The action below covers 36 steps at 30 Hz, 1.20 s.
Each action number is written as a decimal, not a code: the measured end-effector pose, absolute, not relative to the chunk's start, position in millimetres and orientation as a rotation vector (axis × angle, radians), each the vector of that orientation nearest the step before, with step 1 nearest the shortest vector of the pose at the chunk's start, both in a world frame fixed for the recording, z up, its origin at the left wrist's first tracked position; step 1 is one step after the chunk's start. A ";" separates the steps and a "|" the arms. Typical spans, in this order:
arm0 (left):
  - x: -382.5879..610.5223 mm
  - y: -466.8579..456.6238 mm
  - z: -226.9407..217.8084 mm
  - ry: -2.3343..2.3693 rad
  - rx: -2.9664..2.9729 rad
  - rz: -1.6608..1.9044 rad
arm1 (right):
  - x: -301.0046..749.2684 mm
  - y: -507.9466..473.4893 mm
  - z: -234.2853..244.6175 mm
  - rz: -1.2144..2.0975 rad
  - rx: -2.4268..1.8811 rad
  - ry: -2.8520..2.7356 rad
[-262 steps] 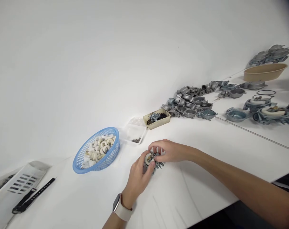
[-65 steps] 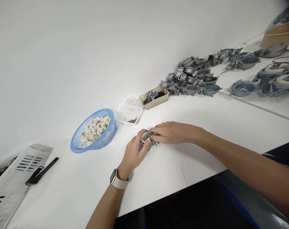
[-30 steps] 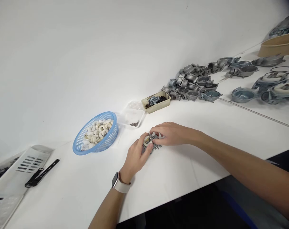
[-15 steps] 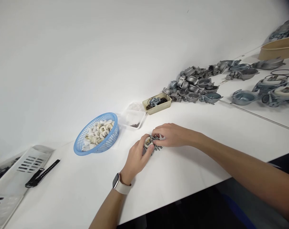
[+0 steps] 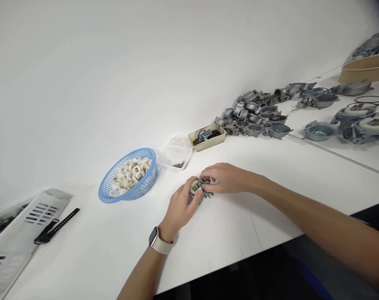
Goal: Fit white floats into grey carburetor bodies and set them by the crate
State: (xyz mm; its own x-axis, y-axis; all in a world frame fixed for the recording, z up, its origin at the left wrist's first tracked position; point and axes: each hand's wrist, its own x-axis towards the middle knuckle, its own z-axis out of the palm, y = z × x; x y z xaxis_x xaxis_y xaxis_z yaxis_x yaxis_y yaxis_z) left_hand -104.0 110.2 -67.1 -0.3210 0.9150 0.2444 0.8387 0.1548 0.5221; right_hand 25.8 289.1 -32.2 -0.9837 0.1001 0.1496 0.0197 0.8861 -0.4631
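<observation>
A grey metal carburetor (image 5: 208, 193) with a cream float in its top lies on the white table between my hands. My left hand (image 5: 180, 207) is closed around its left side, thumb in front and fingers behind. From the right, my right hand (image 5: 222, 178) grips the carburetor's other edge with curled fingers. Its fingertips meet the part near the float, and whether they pinch something small there is hidden. Brass-coloured bits show in the middle of the float.
A blue basket (image 5: 154, 178) of cream floats stands left of my hands. Behind are a white tray (image 5: 187, 157) of small pins and a cream bin (image 5: 208, 145) with black rings. Metal carburetor parts (image 5: 252, 110) pile up at the back right. A black strap (image 5: 56, 227) lies far left.
The view has shifted slightly. Both hands stay on the carburetor in nearly the same pose, with no clear change in their hold.
</observation>
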 end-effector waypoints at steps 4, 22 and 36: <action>-104.1 110.2 -67.1 2.282 1.759 0.903 | 26.4 288.6 -31.3 0.685 -0.080 -2.884; -104.0 110.0 -66.5 2.277 1.746 0.886 | 26.1 288.3 -31.1 0.653 -0.067 -2.898; -104.3 110.1 -68.4 2.283 1.750 0.900 | 24.9 290.8 -34.5 0.637 -0.072 -2.929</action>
